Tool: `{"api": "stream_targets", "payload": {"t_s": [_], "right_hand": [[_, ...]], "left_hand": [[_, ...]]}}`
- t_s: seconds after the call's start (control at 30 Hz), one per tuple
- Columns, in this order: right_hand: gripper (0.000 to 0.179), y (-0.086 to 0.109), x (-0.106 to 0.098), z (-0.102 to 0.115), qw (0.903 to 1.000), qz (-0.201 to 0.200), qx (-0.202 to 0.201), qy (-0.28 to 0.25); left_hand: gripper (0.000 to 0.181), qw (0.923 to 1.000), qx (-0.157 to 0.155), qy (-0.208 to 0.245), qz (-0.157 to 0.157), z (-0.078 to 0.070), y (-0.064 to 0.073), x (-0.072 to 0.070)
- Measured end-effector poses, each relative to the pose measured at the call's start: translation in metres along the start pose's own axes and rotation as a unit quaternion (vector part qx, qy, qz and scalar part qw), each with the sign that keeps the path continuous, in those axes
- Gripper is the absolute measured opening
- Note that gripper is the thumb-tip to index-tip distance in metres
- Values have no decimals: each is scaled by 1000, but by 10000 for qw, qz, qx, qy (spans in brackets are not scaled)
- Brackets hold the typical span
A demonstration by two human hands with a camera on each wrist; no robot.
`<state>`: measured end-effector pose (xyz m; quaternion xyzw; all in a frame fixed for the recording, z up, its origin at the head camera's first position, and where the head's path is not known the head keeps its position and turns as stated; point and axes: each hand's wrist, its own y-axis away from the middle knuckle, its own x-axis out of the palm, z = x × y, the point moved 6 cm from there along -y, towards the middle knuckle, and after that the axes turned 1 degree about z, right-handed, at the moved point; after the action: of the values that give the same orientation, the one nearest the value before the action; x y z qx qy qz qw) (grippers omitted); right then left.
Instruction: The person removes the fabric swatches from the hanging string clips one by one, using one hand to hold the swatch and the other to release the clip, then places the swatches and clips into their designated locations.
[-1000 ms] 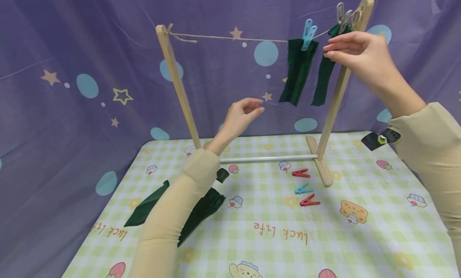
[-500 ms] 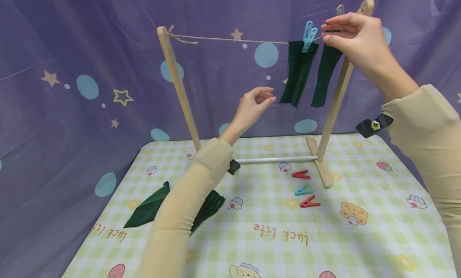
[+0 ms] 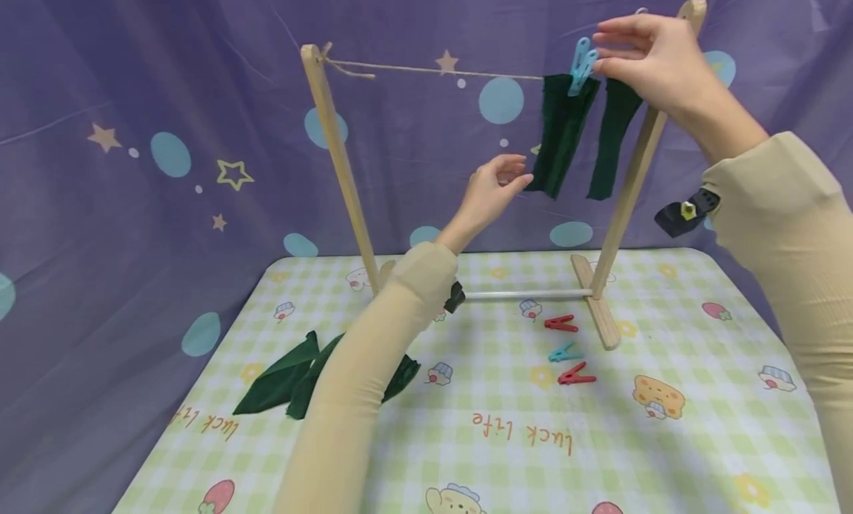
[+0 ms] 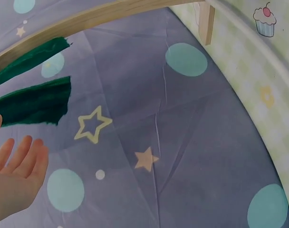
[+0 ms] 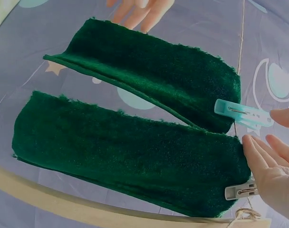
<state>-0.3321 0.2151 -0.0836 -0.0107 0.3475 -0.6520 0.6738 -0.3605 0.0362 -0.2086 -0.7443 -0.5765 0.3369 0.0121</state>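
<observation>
Reaches with the right hand (image 3: 656,62) to the handles of a blue peg (image 3: 582,77) on the line (image 3: 433,71), grip spread with thumb apart from fingers, seemingly so as to have both handles within reach. Cannot tell firm touch from near miss there. Holds the left hand (image 3: 493,192) lower, just beside the bottom of the left hanging cloth (image 3: 566,140), grip loose and parted, perhaps for steadying; cannot tell contact here either. Shows the right hanging cloth (image 3: 609,147) near the right post (image 3: 633,181), pegged at the top by a grey peg (image 5: 237,192), presumably to let the fabric drop freely. Loses most of that peg behind the right hand in the head view; shows it better in the right wrist view. Has a far red peg (image 3: 561,323), a loose blue peg (image 3: 565,353) and a near red peg (image 3: 576,375) lying right on the desk (image 3: 520,477), likely for easy picking. Has loose green cloth (image 3: 276,381) on the left, partly under the left sleeve (image 3: 363,381) in view; cannot count pieces. Cuts off thumb and palm in the left wrist view.
</observation>
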Motion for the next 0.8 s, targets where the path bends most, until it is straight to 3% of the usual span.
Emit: {"api": "stream_targets", "payload": {"t_s": [0.33, 0.57, 0.8], "right_hand": [[49, -9, 4, -2, 9990, 109, 112, 423], [46, -12, 5, -3, 9966, 93, 221, 788], [43, -14, 8, -2, 9962, 81, 234, 836]], "left_hand": [[35, 9999, 6, 14, -156, 6, -6, 12], [32, 9996, -194, -8, -220, 10, -11, 17], [27, 9987, -248, -46, -453, 13, -16, 21]]}}
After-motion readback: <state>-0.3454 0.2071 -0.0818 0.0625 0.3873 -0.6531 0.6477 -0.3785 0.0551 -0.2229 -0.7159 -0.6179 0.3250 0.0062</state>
